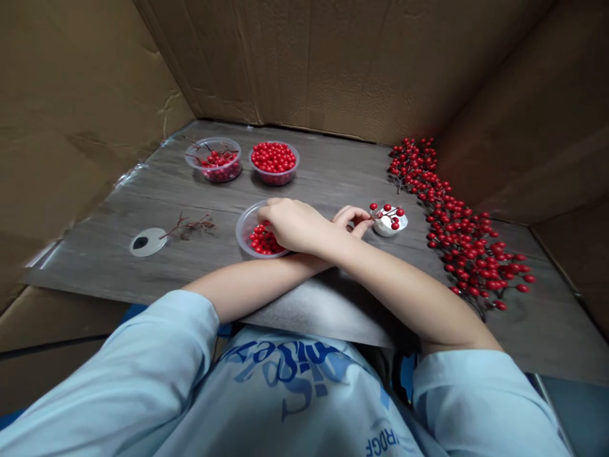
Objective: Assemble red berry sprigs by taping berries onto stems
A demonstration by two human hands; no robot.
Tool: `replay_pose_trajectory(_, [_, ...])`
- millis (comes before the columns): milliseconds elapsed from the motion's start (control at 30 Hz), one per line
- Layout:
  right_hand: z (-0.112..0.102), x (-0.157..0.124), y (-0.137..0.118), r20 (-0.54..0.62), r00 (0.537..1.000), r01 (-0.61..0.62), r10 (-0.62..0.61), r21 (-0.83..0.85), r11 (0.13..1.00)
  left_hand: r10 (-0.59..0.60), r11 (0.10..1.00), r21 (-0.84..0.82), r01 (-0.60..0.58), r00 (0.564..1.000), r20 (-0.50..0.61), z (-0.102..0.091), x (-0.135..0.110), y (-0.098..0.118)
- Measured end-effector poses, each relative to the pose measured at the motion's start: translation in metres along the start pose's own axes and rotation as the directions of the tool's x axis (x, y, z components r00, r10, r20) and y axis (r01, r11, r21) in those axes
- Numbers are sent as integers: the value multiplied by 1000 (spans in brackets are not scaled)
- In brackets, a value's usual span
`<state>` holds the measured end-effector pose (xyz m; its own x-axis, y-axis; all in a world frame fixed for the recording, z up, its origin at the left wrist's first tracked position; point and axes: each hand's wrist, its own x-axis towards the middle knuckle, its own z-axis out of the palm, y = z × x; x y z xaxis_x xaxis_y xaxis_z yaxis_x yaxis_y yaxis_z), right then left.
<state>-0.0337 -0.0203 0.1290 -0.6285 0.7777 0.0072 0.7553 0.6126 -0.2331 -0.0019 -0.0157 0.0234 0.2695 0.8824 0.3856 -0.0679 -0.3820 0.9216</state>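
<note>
At the tabletop's middle, right hand (292, 223): crossed over the left forearm, palm down, over the near cup (243, 230). The fingers curl into the cup, but whether they pinch a berry cannot be told.
Near cup: clear plastic, part-filled with loose red berries (261, 241), close to the near edge of the tabletop (333, 171).
Left hand (354, 219): passes under the right arm, just right of the near cup. Thumb and forefinger are pressed together on the stem of the berry sprig (387, 212).
Berry sprig: short, a few red berries on it, lying over the white dish (391, 226), just right of the left hand.
Far left corner: two more clear cups side by side. The twig cup (213, 160) holds berries and bare stems. The full cup (275, 162) is packed with berries.
Left edge: a round lid (147, 242) with a dark spot, and a stripped twig (189, 225) just beside it.
Right edge: berry branches (457, 222) heaped in a long row, from the far corner towards the near one.
Surround: cardboard walls (333, 63) on three sides.
</note>
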Motion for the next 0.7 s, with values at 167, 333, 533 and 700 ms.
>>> replay_pose_trajectory(167, [22,21,2,88,996,42,-32,-108,993,19,993,-111,-24,999,-47,4,-2,7])
replay_pose_trajectory(333, [32,21,1,96,995,44,-32,-127,991,9,994,-107,-11,1000,-21,4,-2,13])
replay_pose_trajectory(533, [30,22,1,169,977,149,-132,-93,985,2,994,-106,-3,1000,-10,3,-3,17])
replay_pose_trajectory(700, [28,24,0,206,968,160,-143,-65,985,-50,997,-49,51,999,16,2,-3,24])
